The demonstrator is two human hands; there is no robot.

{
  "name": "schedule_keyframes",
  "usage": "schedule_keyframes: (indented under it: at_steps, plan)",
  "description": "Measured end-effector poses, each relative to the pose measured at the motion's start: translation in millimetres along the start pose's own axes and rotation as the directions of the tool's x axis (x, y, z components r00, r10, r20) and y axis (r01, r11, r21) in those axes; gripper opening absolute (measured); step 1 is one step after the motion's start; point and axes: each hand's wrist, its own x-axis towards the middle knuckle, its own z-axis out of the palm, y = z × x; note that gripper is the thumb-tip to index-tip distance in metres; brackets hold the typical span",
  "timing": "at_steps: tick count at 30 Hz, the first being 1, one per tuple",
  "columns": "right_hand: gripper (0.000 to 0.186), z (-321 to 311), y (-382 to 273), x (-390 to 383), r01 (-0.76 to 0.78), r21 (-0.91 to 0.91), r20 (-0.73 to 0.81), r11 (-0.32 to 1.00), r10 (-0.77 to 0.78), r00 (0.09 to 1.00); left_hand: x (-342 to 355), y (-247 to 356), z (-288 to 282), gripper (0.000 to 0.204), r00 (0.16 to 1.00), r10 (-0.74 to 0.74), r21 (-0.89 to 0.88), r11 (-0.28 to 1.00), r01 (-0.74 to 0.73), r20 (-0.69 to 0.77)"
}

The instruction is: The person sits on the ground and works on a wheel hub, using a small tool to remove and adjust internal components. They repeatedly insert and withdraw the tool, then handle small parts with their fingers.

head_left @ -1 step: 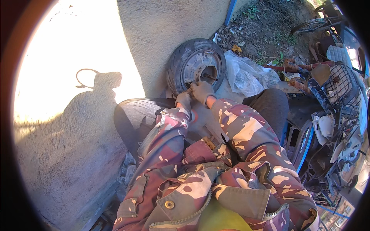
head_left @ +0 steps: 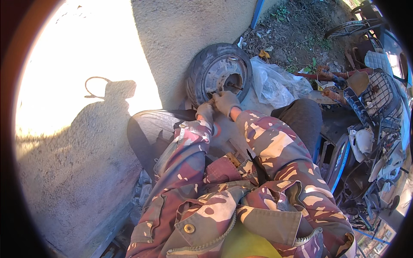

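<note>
A small wheel with a worn black tyre [head_left: 198, 73] leans by the wall in front of me, its grey metal hub [head_left: 217, 73] facing me. The hub has a dark round opening with a thin rod or wire showing in it. My gloved left hand [head_left: 205, 111] is closed at the wheel's near side, low on the rim. Close against it, my gloved right hand [head_left: 226, 102] rests at the hub's lower edge with curled fingers. Whatever the fingertips pinch is too small and covered to make out.
A rough plaster wall [head_left: 86, 172] runs along my left. Clear plastic sheeting [head_left: 275, 84] lies right of the wheel. Further right is a heap of scrap with a black wire basket [head_left: 380, 96], a red rod [head_left: 318, 76] and a blue-edged panel [head_left: 337, 165].
</note>
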Motion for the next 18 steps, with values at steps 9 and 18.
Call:
schedule_keyframes:
  at_steps: [9, 18]
  plan:
    - [0.030, 5, 4, -8, 0.242, -0.338, -0.174, 0.909, -0.313, 0.934, -18, 3, 28, 0.043, 0.887, -0.459, -0.911, 0.344, 0.228, 0.049]
    - [0.027, 21, 13, 2, 0.303, 0.024, -0.369, 0.953, -0.273, 0.889, -19, 24, -5, 0.034, 0.798, -0.353, -0.594, -0.805, 0.008, 0.488]
